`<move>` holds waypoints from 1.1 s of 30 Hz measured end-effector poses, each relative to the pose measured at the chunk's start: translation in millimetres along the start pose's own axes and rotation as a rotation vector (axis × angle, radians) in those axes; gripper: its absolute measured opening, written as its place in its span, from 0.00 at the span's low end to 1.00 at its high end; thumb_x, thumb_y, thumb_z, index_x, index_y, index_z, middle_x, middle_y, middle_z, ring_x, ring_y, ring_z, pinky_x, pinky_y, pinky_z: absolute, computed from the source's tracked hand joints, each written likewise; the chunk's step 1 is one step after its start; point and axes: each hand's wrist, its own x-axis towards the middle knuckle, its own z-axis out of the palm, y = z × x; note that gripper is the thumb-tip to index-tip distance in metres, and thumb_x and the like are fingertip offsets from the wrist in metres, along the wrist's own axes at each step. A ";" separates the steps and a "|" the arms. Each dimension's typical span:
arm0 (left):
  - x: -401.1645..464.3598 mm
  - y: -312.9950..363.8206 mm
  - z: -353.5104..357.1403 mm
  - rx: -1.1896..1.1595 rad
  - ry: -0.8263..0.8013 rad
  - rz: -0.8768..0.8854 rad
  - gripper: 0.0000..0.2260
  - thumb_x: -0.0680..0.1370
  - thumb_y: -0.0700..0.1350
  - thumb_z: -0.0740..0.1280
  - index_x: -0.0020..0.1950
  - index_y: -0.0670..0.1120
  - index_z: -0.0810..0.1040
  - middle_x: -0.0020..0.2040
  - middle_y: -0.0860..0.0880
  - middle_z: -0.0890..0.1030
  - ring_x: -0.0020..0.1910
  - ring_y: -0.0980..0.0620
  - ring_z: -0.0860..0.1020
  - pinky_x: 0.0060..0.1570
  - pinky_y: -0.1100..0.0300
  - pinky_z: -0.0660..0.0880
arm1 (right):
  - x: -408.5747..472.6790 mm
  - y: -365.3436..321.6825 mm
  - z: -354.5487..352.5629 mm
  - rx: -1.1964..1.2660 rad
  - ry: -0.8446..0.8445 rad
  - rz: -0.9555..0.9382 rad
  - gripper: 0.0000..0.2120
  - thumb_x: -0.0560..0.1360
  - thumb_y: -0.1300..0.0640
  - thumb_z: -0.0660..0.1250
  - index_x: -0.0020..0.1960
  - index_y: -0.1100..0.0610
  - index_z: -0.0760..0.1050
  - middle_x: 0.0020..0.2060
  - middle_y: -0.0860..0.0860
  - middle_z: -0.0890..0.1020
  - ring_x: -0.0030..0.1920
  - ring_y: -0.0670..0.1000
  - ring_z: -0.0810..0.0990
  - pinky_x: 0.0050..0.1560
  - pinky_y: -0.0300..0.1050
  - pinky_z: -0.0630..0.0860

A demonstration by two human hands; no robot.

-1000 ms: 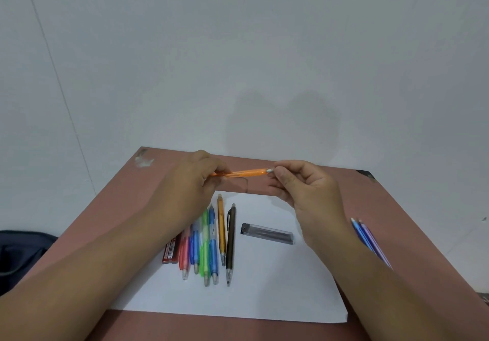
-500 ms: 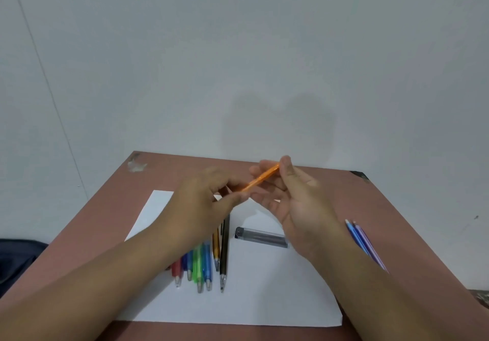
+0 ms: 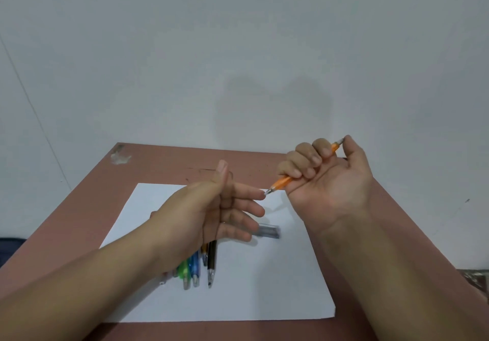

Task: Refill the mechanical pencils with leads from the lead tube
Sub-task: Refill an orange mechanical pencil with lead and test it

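- No brand, label or writing can be read on anything here.
- The lead tube (image 3: 267,230) lies flat on the paper (image 3: 264,287), just beyond the left hand's lower fingertips and below the right hand; it is clear with a dark fill, too blurred to tell single leads apart.
- The right hand (image 3: 328,179) is raised palm-up with its fingers curled round the orange pencil (image 3: 284,181), thumb at the pencil's top end; the metal tip sticks out below the fist, slanting down toward the left hand.
- The left hand (image 3: 211,216) holds nothing: fingers spread and nearly straight, thumb up, the index fingertip right at the orange pencil's tip; touching or not, I cannot tell.
- Under the left hand and wrist a row of pencils lies on the paper, mostly hidden: a green pencil (image 3: 183,270), a blue pencil (image 3: 194,266) and a dark pencil (image 3: 211,261) show, tips toward the person.
- The paper rests on the brown counter (image 3: 172,161).
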 end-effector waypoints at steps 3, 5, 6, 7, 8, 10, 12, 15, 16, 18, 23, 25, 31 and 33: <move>0.3 -1.3 1.1 -0.033 -0.022 -0.008 0.32 0.75 0.65 0.58 0.56 0.39 0.84 0.52 0.37 0.83 0.45 0.43 0.82 0.42 0.54 0.80 | -1.2 0.3 0.5 -0.004 -0.006 -0.021 0.21 0.79 0.42 0.55 0.33 0.55 0.62 0.30 0.49 0.61 0.27 0.49 0.57 0.32 0.42 0.59; 0.7 -1.9 1.4 -0.049 -0.034 -0.002 0.32 0.76 0.65 0.58 0.56 0.38 0.84 0.52 0.36 0.82 0.45 0.42 0.82 0.42 0.54 0.80 | -1.8 0.8 0.6 -0.004 -0.001 -0.034 0.21 0.78 0.42 0.55 0.33 0.55 0.61 0.29 0.49 0.60 0.26 0.49 0.57 0.31 0.42 0.59; 0.9 -2.3 1.2 -0.051 -0.040 0.000 0.32 0.76 0.64 0.58 0.57 0.38 0.84 0.52 0.36 0.82 0.45 0.42 0.82 0.42 0.54 0.80 | -1.8 0.9 0.6 -0.002 0.001 -0.039 0.21 0.78 0.42 0.54 0.33 0.55 0.61 0.29 0.49 0.60 0.26 0.49 0.57 0.31 0.42 0.59; 1.1 -2.5 1.2 -0.051 -0.044 0.003 0.32 0.76 0.64 0.58 0.57 0.38 0.84 0.52 0.36 0.82 0.45 0.42 0.82 0.42 0.54 0.80 | -1.8 0.6 0.7 0.000 0.004 -0.043 0.20 0.78 0.43 0.54 0.33 0.55 0.60 0.29 0.49 0.60 0.25 0.49 0.57 0.31 0.42 0.59; 1.1 -2.6 1.3 -0.050 -0.047 0.006 0.31 0.76 0.64 0.58 0.57 0.38 0.84 0.52 0.37 0.82 0.45 0.42 0.82 0.42 0.53 0.80 | -1.8 0.5 0.7 0.001 0.006 -0.046 0.20 0.78 0.44 0.53 0.33 0.54 0.60 0.29 0.49 0.60 0.25 0.49 0.57 0.31 0.42 0.59; 0.9 -2.4 1.3 -0.051 -0.054 0.011 0.31 0.76 0.64 0.58 0.57 0.39 0.84 0.51 0.37 0.82 0.44 0.42 0.82 0.43 0.53 0.80 | -1.9 0.3 0.0 0.005 0.003 -0.050 0.19 0.78 0.45 0.52 0.33 0.54 0.59 0.28 0.49 0.60 0.25 0.49 0.57 0.30 0.41 0.59; 0.7 -2.2 1.3 -0.049 -0.062 0.016 0.30 0.76 0.64 0.59 0.57 0.39 0.83 0.51 0.37 0.82 0.45 0.42 0.81 0.43 0.52 0.80 | -2.0 0.5 -0.6 0.007 -0.008 -0.050 0.18 0.78 0.46 0.52 0.33 0.54 0.59 0.28 0.49 0.59 0.25 0.49 0.57 0.30 0.41 0.59; 0.5 -2.8 1.3 -0.034 -0.069 0.028 0.29 0.77 0.63 0.58 0.57 0.40 0.83 0.52 0.37 0.82 0.45 0.42 0.81 0.43 0.51 0.80 | -2.3 1.0 -0.9 0.012 -0.021 -0.049 0.19 0.78 0.44 0.52 0.33 0.54 0.59 0.28 0.49 0.59 0.26 0.49 0.57 0.31 0.41 0.58; 0.5 -2.9 1.2 -0.030 -0.070 0.031 0.29 0.77 0.63 0.58 0.58 0.40 0.83 0.52 0.37 0.82 0.45 0.42 0.81 0.43 0.51 0.80 | -2.1 1.3 -0.9 0.014 -0.021 -0.049 0.20 0.78 0.44 0.52 0.33 0.54 0.59 0.28 0.48 0.59 0.26 0.49 0.57 0.31 0.41 0.58; 0.5 -3.2 1.1 -0.028 -0.071 0.036 0.29 0.78 0.62 0.58 0.58 0.39 0.83 0.52 0.37 0.82 0.45 0.42 0.81 0.43 0.51 0.80 | -2.1 2.0 -1.0 0.018 -0.020 -0.047 0.20 0.78 0.43 0.53 0.33 0.54 0.59 0.28 0.48 0.59 0.26 0.49 0.57 0.31 0.41 0.59; 0.2 -3.2 0.3 -0.030 -0.076 0.037 0.29 0.78 0.62 0.58 0.57 0.40 0.83 0.51 0.38 0.82 0.45 0.43 0.81 0.43 0.51 0.80 | -1.8 3.3 -1.1 0.023 -0.011 -0.050 0.20 0.78 0.43 0.52 0.33 0.54 0.59 0.28 0.49 0.59 0.25 0.49 0.57 0.31 0.41 0.59; 0.2 -3.3 0.7 -0.032 -0.077 0.039 0.28 0.78 0.62 0.57 0.57 0.40 0.83 0.51 0.38 0.82 0.44 0.43 0.81 0.43 0.51 0.80 | -2.2 2.6 -0.7 0.023 0.005 -0.066 0.19 0.78 0.45 0.51 0.33 0.54 0.59 0.28 0.49 0.59 0.25 0.49 0.56 0.30 0.41 0.59; 1.1 -4.2 0.5 -0.031 -0.097 0.031 0.29 0.78 0.62 0.57 0.60 0.40 0.82 0.51 0.38 0.82 0.43 0.43 0.81 0.43 0.52 0.80 | -2.5 1.5 0.9 0.038 0.029 -0.094 0.19 0.78 0.45 0.52 0.32 0.54 0.58 0.27 0.48 0.58 0.25 0.49 0.55 0.30 0.40 0.58; 1.3 -4.2 0.1 -0.034 -0.101 0.030 0.29 0.78 0.62 0.57 0.60 0.40 0.82 0.51 0.38 0.82 0.43 0.43 0.81 0.42 0.52 0.80 | -2.2 2.7 0.7 0.049 0.025 -0.085 0.20 0.78 0.43 0.52 0.32 0.54 0.58 0.27 0.48 0.58 0.25 0.49 0.55 0.30 0.40 0.58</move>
